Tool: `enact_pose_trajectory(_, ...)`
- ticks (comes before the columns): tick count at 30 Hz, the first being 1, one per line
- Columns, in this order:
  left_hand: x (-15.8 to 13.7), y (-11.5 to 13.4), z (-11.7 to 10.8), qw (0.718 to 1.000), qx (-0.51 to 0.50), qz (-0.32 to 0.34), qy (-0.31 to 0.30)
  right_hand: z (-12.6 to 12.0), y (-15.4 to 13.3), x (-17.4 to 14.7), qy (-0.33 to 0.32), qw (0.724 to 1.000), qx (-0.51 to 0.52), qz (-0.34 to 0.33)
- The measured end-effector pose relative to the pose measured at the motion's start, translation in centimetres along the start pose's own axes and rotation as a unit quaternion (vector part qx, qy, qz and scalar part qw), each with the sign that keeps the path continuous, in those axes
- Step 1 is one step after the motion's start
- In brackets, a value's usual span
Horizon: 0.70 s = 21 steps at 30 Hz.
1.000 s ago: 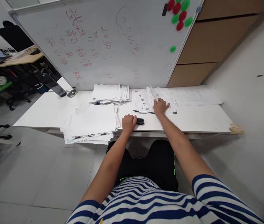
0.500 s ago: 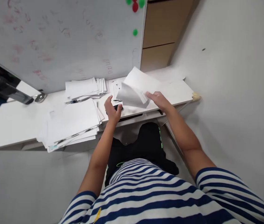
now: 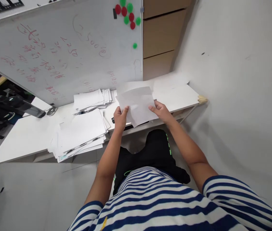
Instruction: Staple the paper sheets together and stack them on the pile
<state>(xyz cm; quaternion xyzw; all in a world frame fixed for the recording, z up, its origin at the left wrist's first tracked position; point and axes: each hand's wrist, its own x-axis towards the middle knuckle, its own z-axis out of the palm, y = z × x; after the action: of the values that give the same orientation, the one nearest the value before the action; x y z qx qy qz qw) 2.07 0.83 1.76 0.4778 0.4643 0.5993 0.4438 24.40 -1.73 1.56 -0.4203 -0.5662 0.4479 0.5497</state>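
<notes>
We held the paper sheet [image 3: 139, 107] between the left hand [image 3: 120, 119] and the right hand [image 3: 161, 112], each grasping one side, over the tabletop [image 3: 30, 138], right of the larger paper stack [image 3: 83, 130].

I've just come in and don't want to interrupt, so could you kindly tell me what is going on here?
A person in a striped shirt is holding white paper between the left hand and the right hand, near the front edge of a white table. To the left, one stack of papers overhangs that edge, and another stack lies behind it, by the whiteboard.
</notes>
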Motion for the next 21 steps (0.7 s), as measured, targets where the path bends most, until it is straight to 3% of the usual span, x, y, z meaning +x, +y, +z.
enact_pose_trajectory(5,-1.0,0.8,0.7,0.994,-0.073,-0.074,-0.029,1.9,0.8,0.4,0.074,0.996,0.038,0.023)
enact_pose_trajectory(10,-1.4,-0.2,0.3,0.990,-0.063,-0.104,-0.073,2.9,0.7,0.6,0.139,0.990,0.008,0.018)
enact_pose_trajectory(17,0.1,0.9,0.2,0.987,-0.055,-0.036,-0.147,2.5,-1.0,1.0,0.142,0.987,-0.059,-0.041)
enact_pose_trajectory(21,1.6,-0.1,0.3,0.986,-0.056,-0.039,-0.151,2.9,0.5,1.3,0.124,0.989,-0.071,-0.029)
